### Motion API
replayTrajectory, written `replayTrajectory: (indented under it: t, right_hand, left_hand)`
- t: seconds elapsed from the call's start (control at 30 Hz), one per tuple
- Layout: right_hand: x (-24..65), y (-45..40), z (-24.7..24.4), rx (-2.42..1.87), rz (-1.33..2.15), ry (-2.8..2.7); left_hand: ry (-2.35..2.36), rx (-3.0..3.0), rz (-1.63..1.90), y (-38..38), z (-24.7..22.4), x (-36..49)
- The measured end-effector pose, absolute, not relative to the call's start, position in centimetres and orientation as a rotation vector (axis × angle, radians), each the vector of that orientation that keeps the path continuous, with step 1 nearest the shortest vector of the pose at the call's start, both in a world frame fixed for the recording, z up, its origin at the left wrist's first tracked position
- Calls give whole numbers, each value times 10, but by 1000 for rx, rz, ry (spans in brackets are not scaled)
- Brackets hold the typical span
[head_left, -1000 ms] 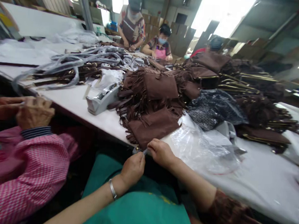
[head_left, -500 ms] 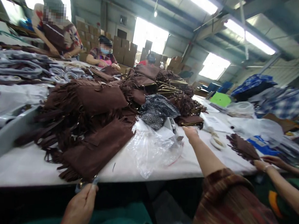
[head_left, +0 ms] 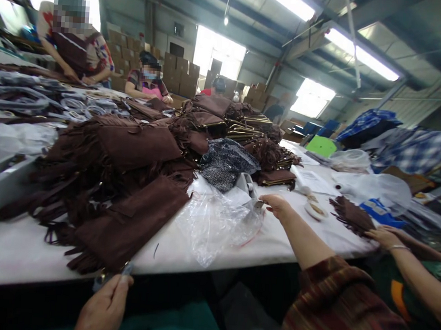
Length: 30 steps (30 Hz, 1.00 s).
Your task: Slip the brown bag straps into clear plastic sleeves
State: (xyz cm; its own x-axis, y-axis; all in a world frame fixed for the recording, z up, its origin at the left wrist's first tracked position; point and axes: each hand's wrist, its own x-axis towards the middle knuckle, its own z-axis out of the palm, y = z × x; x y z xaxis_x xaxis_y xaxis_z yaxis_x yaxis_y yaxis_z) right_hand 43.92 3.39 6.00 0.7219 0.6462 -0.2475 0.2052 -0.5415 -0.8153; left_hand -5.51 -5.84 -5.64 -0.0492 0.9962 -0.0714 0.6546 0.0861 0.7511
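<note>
In the head view, a white table (head_left: pixel 184 262) crossed the frame, its near edge running through the lower part. Cartons (head_left: pixel 177 72) were stacked in the upper left, with lit tube lamps (head_left: pixel 362 54) at upper right. Two persons (head_left: pixel 78 51) worked at upper left, a third partly hidden behind the pile (head_left: pixel 139 147) of brown fringed bags.

The front bag (head_left: pixel 127 219) lay at lower left, its bottom corner at the table edge. The left hand (head_left: pixel 103 302), lower left, had thumb and forefinger closed on a grey wrapped piece (head_left: pixel 127 269) at that corner. The right hand (head_left: pixel 277 207), right of centre, reached the front end of the tape dispenser (head_left: pixel 246 184), fingers bent; their gap, and any hold, could not be told. Clear plastic (head_left: pixel 209 224) lay between the front bag and that hand. At right, a co-worker's hand (head_left: pixel 384 237) touched a small fringed bag (head_left: pixel 354 215).

Print on the white sheets (head_left: pixel 312 180) and the blue packet (head_left: pixel 380 210) was too small to read.
</note>
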Motion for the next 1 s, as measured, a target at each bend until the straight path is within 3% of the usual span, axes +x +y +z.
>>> replayTrajectory:
  t: [0.47, 0.8, 0.93, 1.0]
  right_hand:
    - [424, -8, 41, -2076, 747, -715]
    - [432, -13, 48, -2564, 333, -1010]
    - [397, -36, 54, -2292, -115, -1320]
    - [348, -49, 59, -2007, 3, -1436]
  left_hand:
    - [1795, 1613, 722, -58, -55, -53]
    - [1728, 1820, 799, -71, -43, -40]
    - [1782, 1994, 739, -74, -44, -41]
    - [1797, 2073, 687, -75, -44, -42]
